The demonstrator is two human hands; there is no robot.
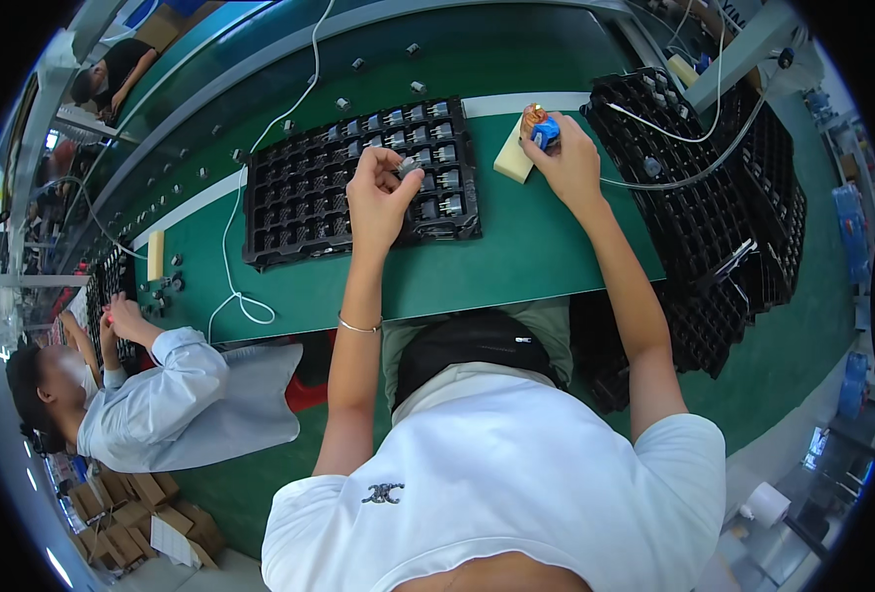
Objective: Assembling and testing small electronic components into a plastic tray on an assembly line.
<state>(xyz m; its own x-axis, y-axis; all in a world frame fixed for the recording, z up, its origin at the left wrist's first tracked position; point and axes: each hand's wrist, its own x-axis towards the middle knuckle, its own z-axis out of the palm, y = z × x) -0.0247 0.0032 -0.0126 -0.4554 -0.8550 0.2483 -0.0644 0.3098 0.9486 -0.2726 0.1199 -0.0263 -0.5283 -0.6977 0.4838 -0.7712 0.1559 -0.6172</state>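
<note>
My left hand (381, 197) is over a black compartment tray (301, 202), its thumb and fingers pinched on a small grey metallic part (408, 166). Similar small parts (444, 155) fill several pockets along the tray's right and far side. To the right, my right hand (570, 163) is closed around a small blue object with a copper-orange end (545, 129); its exact kind is not clear. That hand is right beside a pale yellow block (513, 156) lying on the green bench top (516, 252).
Black trays (689, 202) are stacked at my right, with cables across them. A white cable (228, 237) runs left of my tray. Loose small parts (342, 103) dot the green surface beyond. At the left, a co-worker (161, 395) handles parts near another yellow block (155, 256).
</note>
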